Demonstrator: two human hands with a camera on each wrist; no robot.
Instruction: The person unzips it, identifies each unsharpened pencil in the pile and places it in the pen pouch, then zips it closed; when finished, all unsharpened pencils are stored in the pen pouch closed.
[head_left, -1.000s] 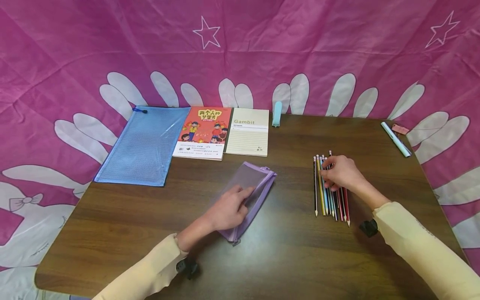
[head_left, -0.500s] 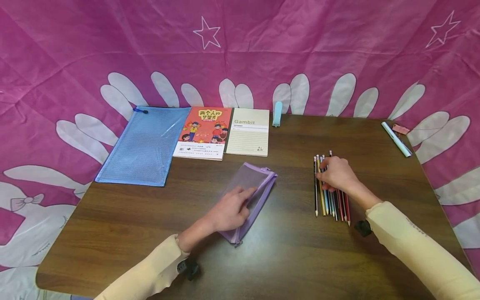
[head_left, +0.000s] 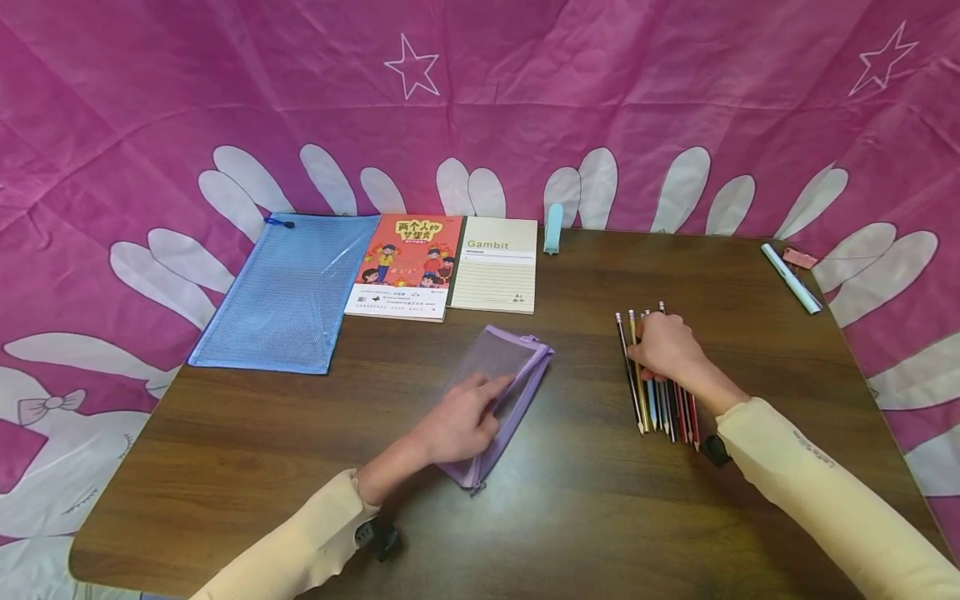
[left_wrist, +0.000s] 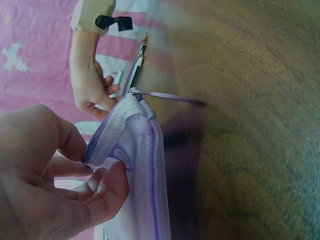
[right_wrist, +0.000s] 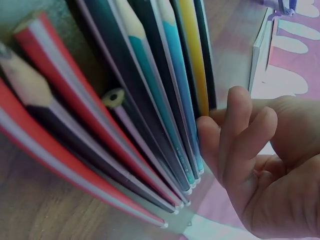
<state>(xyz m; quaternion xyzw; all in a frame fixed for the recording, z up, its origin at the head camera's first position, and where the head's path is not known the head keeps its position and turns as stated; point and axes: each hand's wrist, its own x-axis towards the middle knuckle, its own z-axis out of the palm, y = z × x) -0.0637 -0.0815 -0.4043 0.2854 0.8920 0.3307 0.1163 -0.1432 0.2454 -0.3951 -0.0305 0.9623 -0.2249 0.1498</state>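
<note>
A translucent purple mesh zip pouch [head_left: 525, 379] lies slantwise on the table. My left hand [head_left: 459, 421] pinches its zipped edge, and in the left wrist view the thumb and fingers [left_wrist: 115, 195] are on either side of that edge. To the right lies a row of pencils [head_left: 663, 417], tips toward me, in black, yellow, blue and red. My right hand [head_left: 667, 348] covers their upper part. In the right wrist view its fingertips grip the yellow pencil [right_wrist: 192, 55] and a black pencil [right_wrist: 206, 55] at the row's edge. The other pencils lie beside them.
Along the back stand out a blue mesh zip folder [head_left: 285, 292], a red book [head_left: 408, 267], a cream notebook [head_left: 495, 267] and a light-blue stapler-like object [head_left: 553, 229]. A light-blue pen [head_left: 791, 279] and a pink eraser-like block [head_left: 800, 258] lie far right.
My right hand has shifted left across the pencils, and the eraser ends of the leftmost black and yellow pencils have swung left. My left hand and the pouch stay nearly still.
</note>
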